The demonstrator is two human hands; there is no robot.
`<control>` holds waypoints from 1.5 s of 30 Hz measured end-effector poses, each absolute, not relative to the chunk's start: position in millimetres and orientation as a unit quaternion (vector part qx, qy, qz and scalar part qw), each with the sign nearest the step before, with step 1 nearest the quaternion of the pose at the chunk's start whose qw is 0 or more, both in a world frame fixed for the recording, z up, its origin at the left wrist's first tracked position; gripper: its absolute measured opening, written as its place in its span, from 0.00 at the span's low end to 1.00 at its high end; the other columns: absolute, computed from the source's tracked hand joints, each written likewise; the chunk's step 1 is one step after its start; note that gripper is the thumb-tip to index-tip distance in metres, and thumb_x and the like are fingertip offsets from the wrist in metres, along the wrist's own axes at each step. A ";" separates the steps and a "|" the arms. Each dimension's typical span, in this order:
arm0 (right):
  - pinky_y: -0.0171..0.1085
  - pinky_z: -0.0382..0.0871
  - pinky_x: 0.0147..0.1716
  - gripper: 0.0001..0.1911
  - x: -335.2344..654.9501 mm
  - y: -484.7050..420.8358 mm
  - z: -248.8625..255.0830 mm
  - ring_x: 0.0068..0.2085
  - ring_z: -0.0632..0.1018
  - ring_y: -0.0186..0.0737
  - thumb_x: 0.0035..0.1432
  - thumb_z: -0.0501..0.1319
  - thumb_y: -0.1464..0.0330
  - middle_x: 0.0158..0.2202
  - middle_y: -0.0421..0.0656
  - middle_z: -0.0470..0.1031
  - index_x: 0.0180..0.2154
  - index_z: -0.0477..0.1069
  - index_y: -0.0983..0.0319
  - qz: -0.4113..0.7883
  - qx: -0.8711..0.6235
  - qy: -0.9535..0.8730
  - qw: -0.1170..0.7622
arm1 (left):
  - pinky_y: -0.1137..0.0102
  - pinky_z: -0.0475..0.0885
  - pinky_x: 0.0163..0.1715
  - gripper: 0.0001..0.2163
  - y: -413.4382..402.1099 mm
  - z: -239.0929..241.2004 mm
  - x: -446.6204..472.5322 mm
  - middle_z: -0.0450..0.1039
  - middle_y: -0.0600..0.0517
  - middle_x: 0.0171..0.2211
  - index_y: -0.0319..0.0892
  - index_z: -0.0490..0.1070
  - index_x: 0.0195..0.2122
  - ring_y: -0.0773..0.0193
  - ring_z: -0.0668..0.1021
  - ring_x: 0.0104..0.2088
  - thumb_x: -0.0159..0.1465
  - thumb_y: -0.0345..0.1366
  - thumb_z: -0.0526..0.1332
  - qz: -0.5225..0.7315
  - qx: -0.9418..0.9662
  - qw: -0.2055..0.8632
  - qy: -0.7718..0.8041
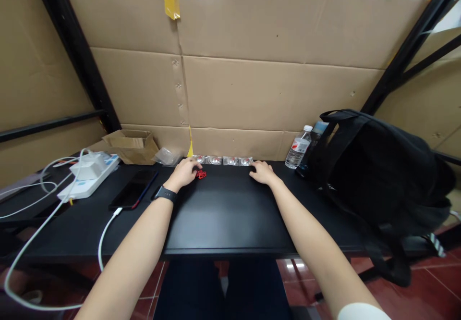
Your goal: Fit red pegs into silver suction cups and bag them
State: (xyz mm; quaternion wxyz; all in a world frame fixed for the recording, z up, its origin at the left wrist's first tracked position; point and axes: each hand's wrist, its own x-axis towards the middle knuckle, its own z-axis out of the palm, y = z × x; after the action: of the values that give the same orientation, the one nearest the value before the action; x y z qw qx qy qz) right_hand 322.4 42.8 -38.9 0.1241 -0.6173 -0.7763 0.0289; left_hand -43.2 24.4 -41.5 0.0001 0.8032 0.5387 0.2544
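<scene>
Several small clear packets with silvery, red-marked contents lie in a row along the back of the black table, among them a packet near the middle. My left hand rests at the row's left end, its fingers reaching over the edge of the leftmost packet. Beside those fingertips lies a small cluster of red pieces, too small to make out. At the other end my right hand is beside the rightmost packet, thumb and fingers apart. Whether either hand touches a packet, I cannot tell. Neither visibly holds anything.
To the left are a phone on a white cable, a power strip, an open cardboard box and a crumpled plastic bag. A water bottle and a black backpack stand right. A cardboard wall closes the back.
</scene>
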 end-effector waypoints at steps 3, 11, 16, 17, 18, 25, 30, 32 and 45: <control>0.40 0.66 0.52 0.22 335.1 36.8 -36.5 0.50 0.77 0.48 0.56 0.64 0.67 0.50 0.52 0.77 0.53 0.76 0.64 0.056 -0.578 -0.805 0.126 | 0.63 0.69 0.54 0.08 23.5 -43.2 -43.5 0.75 0.47 0.46 0.46 0.79 0.39 0.54 0.75 0.50 0.61 0.36 0.62 0.224 0.805 0.008 0.549; 0.35 0.70 0.45 0.19 345.3 31.2 -33.1 0.43 0.81 0.45 0.48 0.69 0.70 0.42 0.48 0.82 0.45 0.79 0.63 0.088 -0.569 -0.801 0.163 | 0.59 0.67 0.50 0.08 13.5 -43.2 -18.8 0.75 0.47 0.46 0.48 0.80 0.38 0.50 0.74 0.50 0.61 0.42 0.63 0.197 0.803 -0.017 0.562; 0.34 0.71 0.41 0.18 343.0 27.8 -30.4 0.37 0.81 0.41 0.46 0.69 0.70 0.36 0.44 0.82 0.43 0.80 0.61 0.115 -0.550 -0.808 0.176 | 0.60 0.67 0.51 0.07 8.9 -39.8 -11.5 0.76 0.48 0.45 0.48 0.80 0.36 0.51 0.74 0.50 0.60 0.38 0.62 0.190 0.810 0.004 0.555; 0.34 0.71 0.41 0.18 341.4 26.6 -29.3 0.37 0.81 0.41 0.45 0.70 0.70 0.36 0.44 0.82 0.43 0.80 0.61 0.118 -0.545 -0.811 0.178 | 0.60 0.67 0.50 0.07 8.0 -39.2 -10.7 0.76 0.48 0.45 0.48 0.80 0.36 0.51 0.74 0.49 0.59 0.38 0.62 0.191 0.810 0.003 0.555; 0.34 0.71 0.41 0.19 339.5 25.1 -28.1 0.37 0.81 0.41 0.45 0.70 0.69 0.36 0.44 0.82 0.43 0.80 0.61 0.119 -0.539 -0.814 0.180 | 0.60 0.67 0.50 0.07 7.0 -38.7 -10.0 0.77 0.48 0.45 0.48 0.79 0.36 0.51 0.74 0.49 0.59 0.39 0.63 0.190 0.809 -0.002 0.557; 0.33 0.70 0.39 0.17 331.2 15.2 -19.1 0.37 0.81 0.41 0.45 0.70 0.72 0.36 0.44 0.82 0.41 0.80 0.62 0.116 -0.528 -0.823 0.175 | 0.59 0.66 0.47 0.07 1.0 -37.3 -3.5 0.75 0.46 0.45 0.47 0.79 0.36 0.49 0.72 0.49 0.61 0.37 0.62 0.171 0.805 -0.044 0.566; 0.34 0.69 0.38 0.13 331.1 11.0 -14.3 0.36 0.81 0.41 0.47 0.70 0.71 0.34 0.42 0.82 0.38 0.80 0.60 0.104 -0.515 -0.830 0.188 | 0.58 0.65 0.49 0.05 -3.5 -38.0 4.8 0.74 0.46 0.45 0.48 0.79 0.34 0.49 0.71 0.51 0.60 0.35 0.62 0.173 0.824 -0.026 0.538; 0.34 0.70 0.40 0.17 328.7 10.1 -13.8 0.37 0.81 0.41 0.46 0.71 0.71 0.37 0.42 0.82 0.41 0.80 0.59 0.104 -0.513 -0.827 0.205 | 0.58 0.65 0.50 0.05 -4.6 -38.4 8.0 0.74 0.46 0.46 0.48 0.78 0.37 0.49 0.71 0.52 0.61 0.38 0.63 0.177 0.828 -0.019 0.532; 0.36 0.73 0.39 0.24 291.1 -3.0 -21.6 0.40 0.81 0.39 0.50 0.71 0.67 0.46 0.44 0.81 0.51 0.76 0.58 0.224 -0.400 -0.832 0.313 | 0.61 0.64 0.49 0.08 -5.9 -37.8 18.6 0.78 0.49 0.40 0.45 0.72 0.36 0.55 0.75 0.46 0.69 0.36 0.54 0.233 0.827 0.028 0.511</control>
State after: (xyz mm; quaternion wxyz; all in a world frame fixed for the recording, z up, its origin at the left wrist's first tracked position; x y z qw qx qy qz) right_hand 291.1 -3.0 -21.6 0.3130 -0.4001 -0.8318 0.2237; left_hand 18.6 -5.9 -37.8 0.0281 0.8270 0.5107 0.2333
